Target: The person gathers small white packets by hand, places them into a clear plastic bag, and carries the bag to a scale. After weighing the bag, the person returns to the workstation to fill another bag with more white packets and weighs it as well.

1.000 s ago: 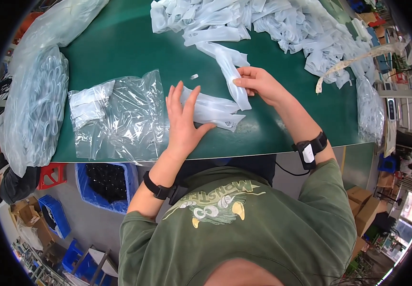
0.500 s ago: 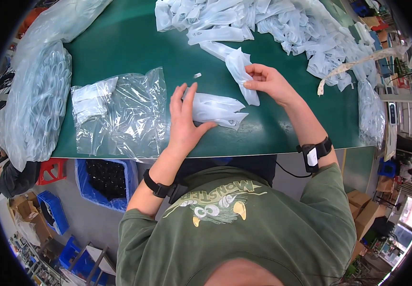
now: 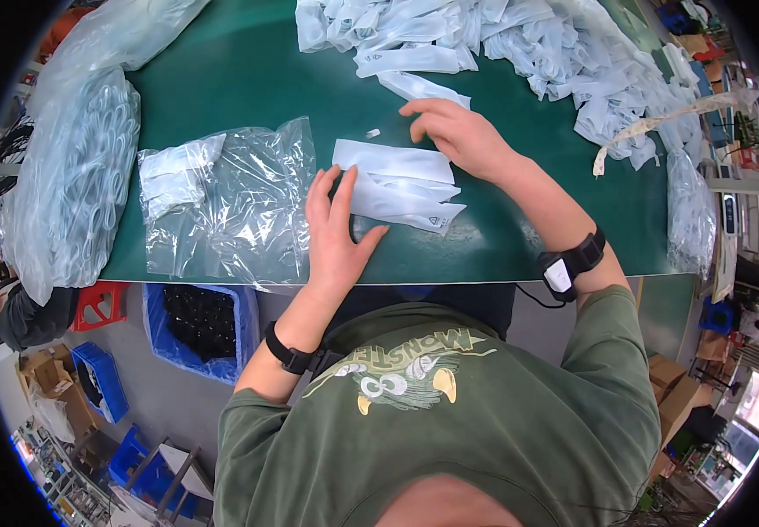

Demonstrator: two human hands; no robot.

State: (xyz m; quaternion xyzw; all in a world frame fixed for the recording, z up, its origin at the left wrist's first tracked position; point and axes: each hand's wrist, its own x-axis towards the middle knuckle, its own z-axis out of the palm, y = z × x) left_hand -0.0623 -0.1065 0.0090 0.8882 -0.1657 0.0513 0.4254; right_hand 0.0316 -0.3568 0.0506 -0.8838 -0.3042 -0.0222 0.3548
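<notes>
While left hand (image 3: 337, 230) pins white pouches (image 3: 399, 187) flat — right hand (image 3: 459, 136) touches top edge.

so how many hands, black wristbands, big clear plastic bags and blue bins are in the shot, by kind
bare hands: 2, left hand and right hand, both on the small stack of flat white plastic pouches
black wristbands: 2
large clear plastic bags on the green table: 2
blue plastic bins on the floor: 2
total: 8

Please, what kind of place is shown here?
Probably a packing workshop: a green work table, a big heap of small white pouches, clear bags of stock, and blue bins on the floor.
</notes>
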